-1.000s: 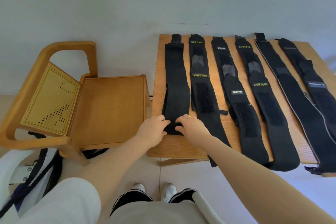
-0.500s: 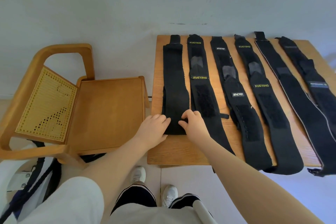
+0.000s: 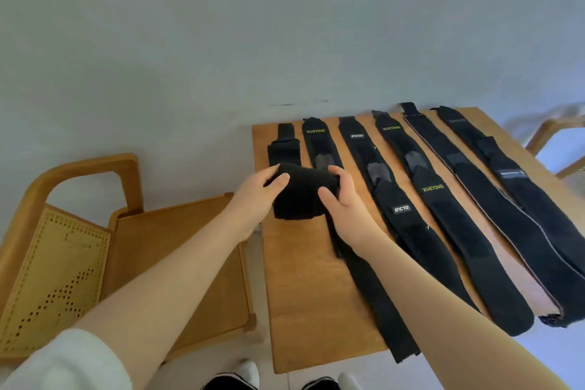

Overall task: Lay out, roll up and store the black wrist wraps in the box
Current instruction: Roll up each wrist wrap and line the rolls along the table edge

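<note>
I am holding a thick black fabric roll (image 3: 300, 191), the wound-up part of the leftmost black wrist wrap, between both hands over the far-left part of the small light wooden table (image 3: 300, 301). My left hand (image 3: 256, 196) is gripping the roll's left end, the thumb lying across its top and the fingers curling behind it. My right hand (image 3: 343, 199) is gripping the right end, thumb in front and fingers curled over the top. The wrap's unrolled tail (image 3: 282, 144) is lying flat on the table beyond the roll, reaching toward the far edge by the pale wall (image 3: 221, 41).

Five more long black wrist wraps are lying flat side by side to the right: one with green XUEYING lettering (image 3: 319, 144) running under my right forearm to the near edge, one with a small white label (image 3: 395, 199), a second green-lettered one (image 3: 443, 209), a long plain band with a thin pale edge (image 3: 493, 209), and a far-right wrap with a small grey label (image 3: 509, 177).

To the left of the table a light wooden chair with a perforated woven back panel (image 3: 126, 247) is standing, its seat near my left forearm. I am wearing a white sleeve (image 3: 69, 361) on my left arm, and my white shoes (image 3: 250, 372) are showing at the bottom edge. Part of another wooden chair frame (image 3: 557, 142) is showing at the far right.
</note>
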`<act>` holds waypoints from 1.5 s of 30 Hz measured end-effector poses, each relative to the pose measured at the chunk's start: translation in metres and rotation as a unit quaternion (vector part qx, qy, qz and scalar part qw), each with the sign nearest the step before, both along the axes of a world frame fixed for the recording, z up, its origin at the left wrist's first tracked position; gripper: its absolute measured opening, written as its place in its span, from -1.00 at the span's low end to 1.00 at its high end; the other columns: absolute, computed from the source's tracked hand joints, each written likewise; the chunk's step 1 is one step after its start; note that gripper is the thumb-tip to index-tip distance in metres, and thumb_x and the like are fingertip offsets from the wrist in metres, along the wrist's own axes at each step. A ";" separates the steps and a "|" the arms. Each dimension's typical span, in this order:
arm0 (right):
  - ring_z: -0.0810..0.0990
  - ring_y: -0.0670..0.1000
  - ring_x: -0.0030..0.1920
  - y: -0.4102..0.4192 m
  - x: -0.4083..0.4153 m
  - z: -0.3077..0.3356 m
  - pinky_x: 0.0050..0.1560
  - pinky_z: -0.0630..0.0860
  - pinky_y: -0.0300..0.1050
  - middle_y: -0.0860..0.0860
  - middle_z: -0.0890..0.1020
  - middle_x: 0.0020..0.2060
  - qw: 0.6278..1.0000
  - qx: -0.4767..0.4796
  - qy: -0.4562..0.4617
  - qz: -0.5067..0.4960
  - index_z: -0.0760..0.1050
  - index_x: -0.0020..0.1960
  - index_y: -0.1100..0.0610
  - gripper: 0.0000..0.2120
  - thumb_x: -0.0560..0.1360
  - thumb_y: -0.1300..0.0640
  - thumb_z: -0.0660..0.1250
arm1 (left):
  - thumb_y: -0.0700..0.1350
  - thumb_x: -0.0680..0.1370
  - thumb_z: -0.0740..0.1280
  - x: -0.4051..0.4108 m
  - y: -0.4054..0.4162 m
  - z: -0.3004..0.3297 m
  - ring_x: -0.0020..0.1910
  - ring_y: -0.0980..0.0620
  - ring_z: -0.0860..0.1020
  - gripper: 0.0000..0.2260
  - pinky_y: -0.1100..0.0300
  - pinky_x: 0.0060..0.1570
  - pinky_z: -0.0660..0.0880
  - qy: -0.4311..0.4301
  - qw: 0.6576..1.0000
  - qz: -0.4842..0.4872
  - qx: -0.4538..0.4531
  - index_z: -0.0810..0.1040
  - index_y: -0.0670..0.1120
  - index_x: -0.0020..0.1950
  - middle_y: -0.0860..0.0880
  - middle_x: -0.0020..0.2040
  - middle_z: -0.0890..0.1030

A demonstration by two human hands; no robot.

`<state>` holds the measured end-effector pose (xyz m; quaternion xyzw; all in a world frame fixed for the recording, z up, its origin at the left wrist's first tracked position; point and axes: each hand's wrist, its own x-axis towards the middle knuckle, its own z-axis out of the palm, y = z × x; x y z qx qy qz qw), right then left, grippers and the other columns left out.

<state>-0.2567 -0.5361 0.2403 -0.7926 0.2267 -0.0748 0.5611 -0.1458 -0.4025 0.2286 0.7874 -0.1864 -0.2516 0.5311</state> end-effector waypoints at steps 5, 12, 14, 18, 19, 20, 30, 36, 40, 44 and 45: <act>0.43 -0.09 0.16 0.002 0.032 0.036 0.02 0.34 -0.41 0.05 0.40 0.34 0.999 -0.049 -0.017 -0.007 -0.02 0.55 0.06 -0.47 0.64 0.11 0.09 | -0.06 0.60 0.25 0.021 0.002 0.035 0.20 0.09 0.50 -0.69 0.07 0.20 0.48 -0.009 0.997 -0.053 -0.063 0.43 0.08 0.35 0.10 0.18 0.57; 0.52 -0.07 0.15 -0.001 0.055 0.058 0.11 0.48 -0.23 -0.06 0.49 0.17 0.994 -0.092 -0.004 0.060 0.13 0.49 0.03 -0.43 0.56 0.08 0.28 | -0.16 0.54 0.34 0.046 0.013 0.066 0.05 0.19 0.51 -0.74 0.51 -0.18 0.44 -0.095 0.992 -0.063 -0.061 0.46 0.01 0.21 0.17 0.01 0.54; 0.55 -0.11 0.09 -0.004 0.061 0.067 0.10 0.50 -0.21 -0.05 0.57 0.11 0.998 -0.033 -0.036 0.038 0.33 0.35 0.04 -0.60 0.54 0.09 0.30 | -0.15 0.50 0.39 0.053 0.014 0.074 0.04 0.19 0.51 -0.66 0.47 -0.14 0.44 -0.111 0.990 -0.051 -0.072 0.45 -0.01 0.25 0.14 0.06 0.54; 0.63 0.00 0.07 -0.004 0.075 0.088 0.02 0.53 -0.16 0.02 0.67 0.02 0.984 0.155 -0.072 -0.042 0.51 0.16 0.12 -0.76 0.53 0.06 0.31 | -0.19 0.49 0.40 0.065 0.014 0.082 0.09 0.12 0.56 -0.64 0.22 0.05 0.52 -0.099 0.984 -0.048 -0.140 0.45 0.01 0.25 0.08 0.10 0.58; 0.64 0.03 0.06 -0.002 0.078 0.092 -0.04 0.54 -0.15 0.04 0.67 0.02 0.976 0.199 -0.064 -0.067 0.51 0.18 0.14 -0.72 0.53 0.05 0.32 | -0.20 0.49 0.39 0.067 0.014 0.084 0.09 0.14 0.56 -0.60 0.28 -0.01 0.52 -0.081 0.982 -0.045 -0.167 0.41 0.05 0.28 0.08 0.11 0.56; 0.64 0.04 0.04 -0.001 0.079 0.094 -0.11 0.54 -0.14 0.06 0.67 0.03 0.965 0.241 -0.053 -0.090 0.50 0.20 0.15 -0.70 0.52 0.04 0.33 | -0.22 0.49 0.39 0.069 0.014 0.084 0.09 0.15 0.56 -0.55 0.33 -0.06 0.52 -0.065 0.978 -0.044 -0.191 0.36 0.08 0.31 0.08 0.14 0.53; 0.58 0.03 0.04 0.012 0.085 0.095 0.03 0.46 -0.11 0.03 0.65 0.01 0.986 0.075 0.093 -0.113 0.52 0.17 0.12 -0.51 0.47 -0.25 0.27 | -0.25 0.50 0.38 0.073 0.020 0.070 0.07 0.18 0.55 -0.64 0.39 -0.04 0.49 -0.060 0.974 -0.109 -0.188 0.46 0.19 0.12 0.15 0.07 0.58; 0.61 -0.04 0.07 0.013 0.078 0.098 0.06 0.60 -0.02 -0.04 0.58 0.15 0.999 0.004 -0.029 -0.021 0.36 0.36 -0.03 -0.56 0.51 0.02 0.34 | 0.02 0.59 0.21 0.084 0.025 0.075 0.09 0.04 0.57 -0.78 0.20 0.13 0.46 0.062 0.980 -0.071 -0.177 0.57 -0.04 0.11 -0.03 0.05 0.65; 0.56 0.00 0.16 0.011 0.076 0.100 0.00 0.63 -0.02 -0.05 0.51 0.23 0.997 -0.012 -0.080 0.015 0.37 0.33 -0.15 -0.52 0.49 0.18 0.38 | 0.12 0.58 0.19 0.087 0.025 0.078 0.04 0.09 0.57 -0.68 0.27 0.06 0.43 0.082 0.982 -0.078 -0.150 0.62 -0.07 0.04 -0.02 0.01 0.67; 0.59 -0.06 0.05 0.017 0.077 0.101 -0.08 0.63 -0.14 -0.05 0.56 0.09 0.993 -0.087 -0.085 0.002 0.42 0.26 -0.05 -0.58 0.46 0.17 0.41 | 0.12 0.56 0.25 0.085 0.023 0.084 0.09 0.02 0.57 -0.68 0.18 0.14 0.46 0.085 0.985 -0.060 -0.141 0.60 -0.09 0.09 -0.03 0.05 0.65; 0.60 -0.07 0.03 0.017 0.078 0.101 -0.08 0.63 -0.15 -0.05 0.58 0.06 0.991 -0.094 -0.090 -0.021 0.43 0.24 -0.04 -0.61 0.46 0.14 0.41 | 0.05 0.57 0.27 0.083 0.025 0.086 0.09 0.02 0.59 -0.74 0.21 0.09 0.49 0.079 0.982 -0.084 -0.149 0.58 -0.08 0.12 -0.03 0.05 0.66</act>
